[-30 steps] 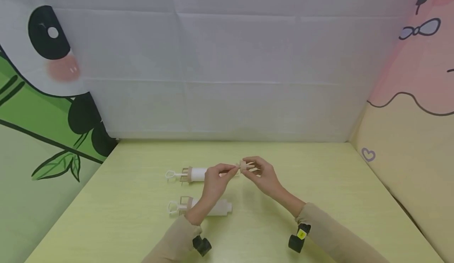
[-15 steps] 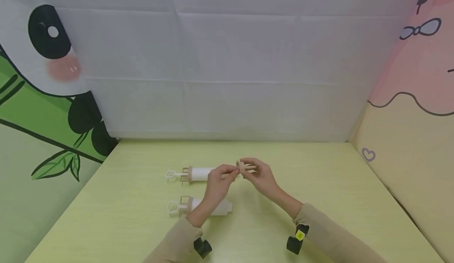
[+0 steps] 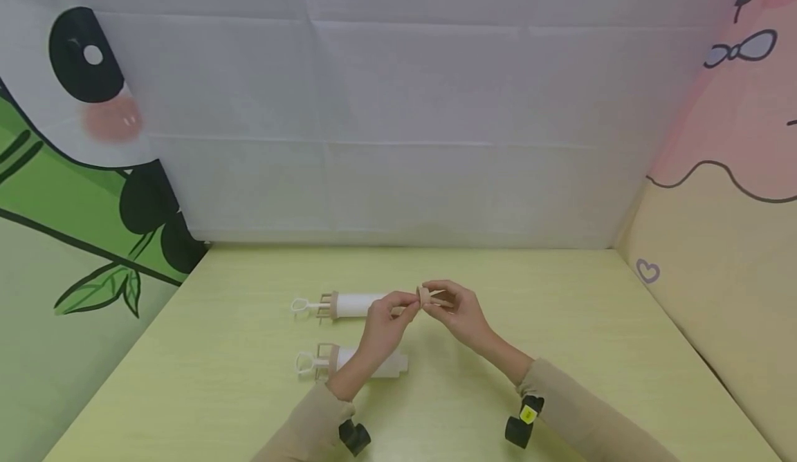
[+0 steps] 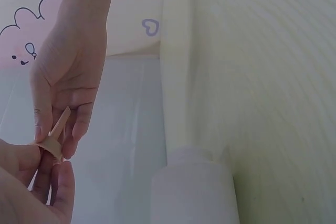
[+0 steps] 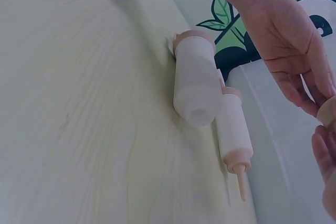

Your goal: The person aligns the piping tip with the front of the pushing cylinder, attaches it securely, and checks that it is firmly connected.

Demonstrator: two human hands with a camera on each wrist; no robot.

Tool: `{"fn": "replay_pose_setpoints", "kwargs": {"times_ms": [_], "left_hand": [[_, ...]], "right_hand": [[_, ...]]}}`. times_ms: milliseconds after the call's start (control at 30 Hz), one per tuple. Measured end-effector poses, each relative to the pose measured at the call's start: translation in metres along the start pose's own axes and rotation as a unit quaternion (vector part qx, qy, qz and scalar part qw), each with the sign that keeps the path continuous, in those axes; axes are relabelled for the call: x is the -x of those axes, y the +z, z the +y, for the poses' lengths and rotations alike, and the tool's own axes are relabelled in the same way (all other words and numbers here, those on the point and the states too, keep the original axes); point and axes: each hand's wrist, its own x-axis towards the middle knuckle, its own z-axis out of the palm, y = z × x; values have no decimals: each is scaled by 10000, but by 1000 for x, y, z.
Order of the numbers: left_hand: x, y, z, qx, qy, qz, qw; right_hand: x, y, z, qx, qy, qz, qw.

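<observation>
Between both hands is a small beige nozzle cap [image 3: 424,296], a ring with a tapered spout. Its spout [image 4: 61,121] points toward the palm of my right hand [image 3: 461,315], whose thumb and fingers pinch the ring from the right. My left hand [image 3: 382,324] has its thumb and fingertips at the ring's open side, gripping it there. Those fingertips partly cover the ring in the head view. Both hands are raised above the table, to the right of two white icing syringes. Only part of the cap [image 5: 327,113] shows at the right wrist view's edge.
The far icing syringe [image 3: 356,305] lies on the table with a pink nozzle [image 5: 240,179] fitted. Nearer lies another icing syringe [image 5: 194,74] with a bare end. Both have ring-handled plungers pointing left. A white sheet [image 3: 411,137] stands behind the yellowish table [image 3: 560,351].
A small beige piece seen at my left fingertips a second ago is now hidden behind the ring. The left hand has moved slightly right, against the ring, and the ring has tilted.
</observation>
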Motion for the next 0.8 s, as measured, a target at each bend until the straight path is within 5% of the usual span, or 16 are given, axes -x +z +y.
{"fn": "replay_pose_setpoints", "kwargs": {"times_ms": [333, 800], "left_hand": [[2, 0, 1, 493, -592, -129, 9969], [4, 1, -1, 805, -802, -239, 9932]], "right_hand": [[4, 1, -15, 545, -311, 204, 9978], [6, -3, -10, 549, -546, 161, 9969]]}}
